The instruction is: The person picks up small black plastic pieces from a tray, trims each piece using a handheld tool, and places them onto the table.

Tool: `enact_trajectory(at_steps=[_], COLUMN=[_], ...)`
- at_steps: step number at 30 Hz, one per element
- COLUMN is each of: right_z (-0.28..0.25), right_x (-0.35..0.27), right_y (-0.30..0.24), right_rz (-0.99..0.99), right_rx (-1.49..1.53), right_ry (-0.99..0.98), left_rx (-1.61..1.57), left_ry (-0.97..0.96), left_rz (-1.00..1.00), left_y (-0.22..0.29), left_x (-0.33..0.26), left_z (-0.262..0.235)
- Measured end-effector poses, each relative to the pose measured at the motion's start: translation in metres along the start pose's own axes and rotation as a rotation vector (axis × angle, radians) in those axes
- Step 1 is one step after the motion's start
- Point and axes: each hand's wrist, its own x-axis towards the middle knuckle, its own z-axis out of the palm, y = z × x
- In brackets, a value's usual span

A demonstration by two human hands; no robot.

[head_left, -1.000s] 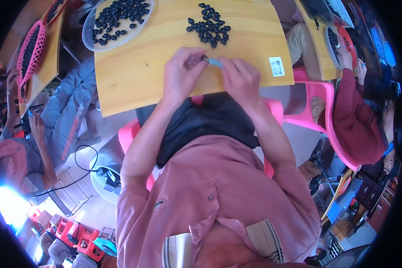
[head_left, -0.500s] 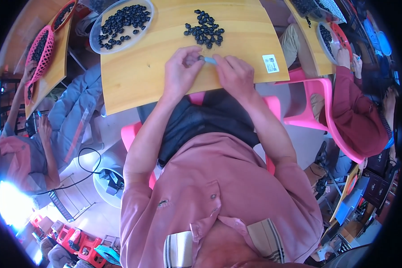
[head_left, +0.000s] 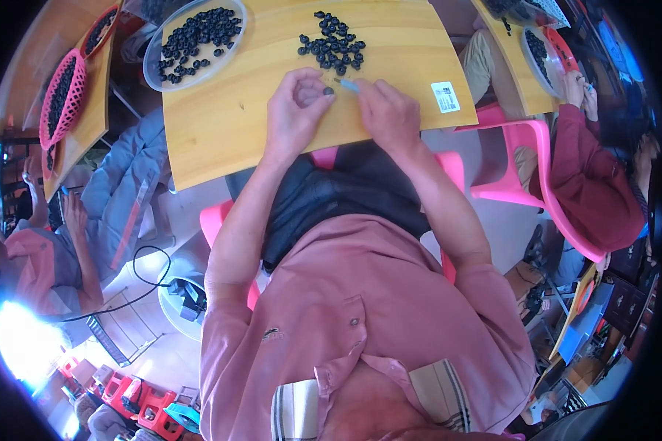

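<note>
Between the thumb and fingers of my left hand (head_left: 293, 110) is a small dark round piece (head_left: 328, 91), pinched near the tips. My right hand (head_left: 390, 117) is closed around a small tool with a light blue handle (head_left: 349, 86). Its thin tip points left, apart from the piece and a little above it. Just beyond my hands lies a loose pile of small black ring-like pieces (head_left: 334, 45) on the wooden table (head_left: 235, 132). What the pieces are exactly is too small to tell.
A clear round tray (head_left: 151, 67) with many black pieces stands at the table's far left. A white label (head_left: 445, 97) is stuck at the right. Co-workers sit at side tables, near a pink basket (head_left: 79, 88) and a pink chair (head_left: 543, 158).
My hands have moved slightly apart. The blue-handled tool's tip, which was against the dark piece, is now away from it. At the left, a co-worker's hand has left the pink basket.
</note>
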Motion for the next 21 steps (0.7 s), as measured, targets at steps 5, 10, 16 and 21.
enact_trajectory(at_steps=[5,10,16,21], right_z=[-0.0029,-0.0016,-0.0016,-0.0010], right_x=[0.0010,0.0000,0.0015,-0.0006], right_y=[-0.0025,-0.0011,-0.0019,0.0002], right_rz=[-0.026,-0.010,-0.004,-0.022], right_rx=[-0.034,0.010,0.021,0.022], right_ry=[-0.010,-0.002,0.002,0.007], left_rx=[-0.027,0.036,0.108,0.093], left_ry=[0.017,0.017,0.028,0.001], left_rz=[-0.003,-0.005,0.071,0.082], left_y=[-0.0031,-0.0074,-0.0052,-0.0091], left_x=[0.0004,0.0004,-0.0005,-0.0006], left_z=[-0.0002,-0.0017,-0.0044,-0.0049])
